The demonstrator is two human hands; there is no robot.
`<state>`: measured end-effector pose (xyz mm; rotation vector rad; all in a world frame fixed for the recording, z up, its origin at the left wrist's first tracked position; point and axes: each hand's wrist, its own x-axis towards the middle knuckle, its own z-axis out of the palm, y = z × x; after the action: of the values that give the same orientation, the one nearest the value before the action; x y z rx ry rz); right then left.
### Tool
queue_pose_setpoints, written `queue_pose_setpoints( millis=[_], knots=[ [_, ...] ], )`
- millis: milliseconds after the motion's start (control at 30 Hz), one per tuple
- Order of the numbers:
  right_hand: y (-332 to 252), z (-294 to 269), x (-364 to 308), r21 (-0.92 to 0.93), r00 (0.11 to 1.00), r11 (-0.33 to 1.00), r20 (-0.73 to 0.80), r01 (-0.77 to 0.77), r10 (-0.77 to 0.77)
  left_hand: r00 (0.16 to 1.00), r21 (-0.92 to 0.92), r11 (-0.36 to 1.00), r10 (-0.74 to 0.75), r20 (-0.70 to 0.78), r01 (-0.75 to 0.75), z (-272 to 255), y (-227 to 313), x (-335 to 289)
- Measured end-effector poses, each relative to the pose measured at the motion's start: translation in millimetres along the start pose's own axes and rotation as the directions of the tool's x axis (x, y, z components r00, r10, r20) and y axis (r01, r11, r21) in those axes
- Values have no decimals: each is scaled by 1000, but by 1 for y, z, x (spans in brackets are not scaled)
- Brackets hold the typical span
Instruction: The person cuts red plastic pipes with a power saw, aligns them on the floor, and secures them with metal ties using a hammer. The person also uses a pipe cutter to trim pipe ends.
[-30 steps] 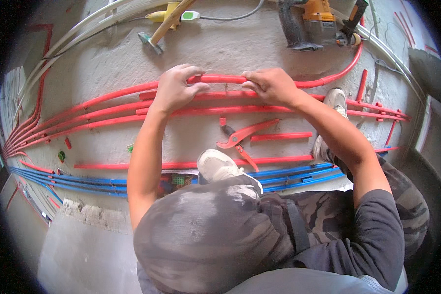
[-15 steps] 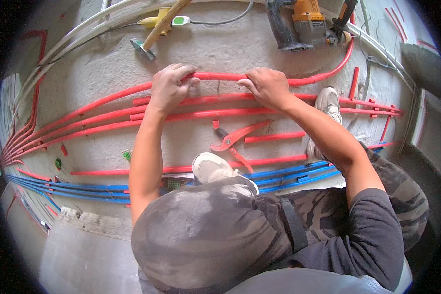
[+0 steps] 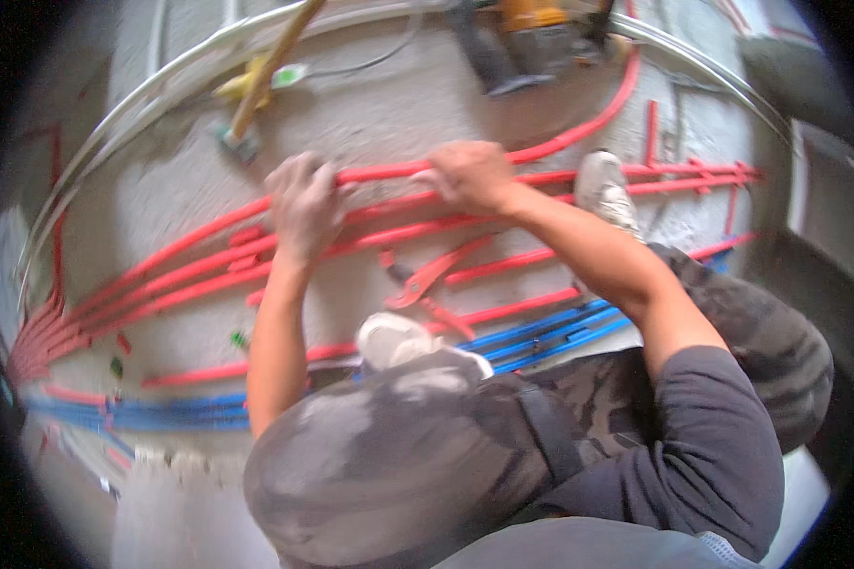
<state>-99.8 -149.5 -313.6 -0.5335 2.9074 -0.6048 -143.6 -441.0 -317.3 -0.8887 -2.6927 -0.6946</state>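
My left hand (image 3: 304, 204) and my right hand (image 3: 470, 177) are both closed round the same long red pipe (image 3: 381, 173), a short span apart. The pipe is the uppermost of several red ones. To the right of my hands it bends away toward the power tool, and on the left it runs to a bundle. Parallel red pipes (image 3: 417, 226) lie just below it, partly hidden by my wrists. A red-handled pipe cutter (image 3: 421, 282) lies on the floor between my forearms. The picture is somewhat blurred.
An orange and black power tool (image 3: 533, 43) stands beyond my right hand. Farther left are a wooden-handled hammer (image 3: 245, 123) and a yellow plug connector (image 3: 235, 89) with a cable. Blue pipes (image 3: 185, 412) run nearer me. My shoes (image 3: 389, 339) are among the pipes.
The whole view has tilted and shifted, with the far tools sliding up and left. Both hands keep hold of the red pipe and appear farther left in the picture.
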Motion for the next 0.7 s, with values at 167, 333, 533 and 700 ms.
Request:
queue_pose_setpoints(
  millis=[167,333,533,700],
  knots=[
    [0,-2,3,13,999,999,3,43,-43,938,-197,917,-336,83,346,19,64,-34],
    [7,2,-9,56,998,997,-38,55,-53,485,-627,149,-775,406,764,34,106,-22],
    [9,7,-3,67,995,993,4,95,-96,361,-683,-377,-636,682,625,26,96,-24],
    [6,1,-1,18,994,995,-49,101,-100,423,-698,-302,-619,661,650,35,96,-23]
  ],
)
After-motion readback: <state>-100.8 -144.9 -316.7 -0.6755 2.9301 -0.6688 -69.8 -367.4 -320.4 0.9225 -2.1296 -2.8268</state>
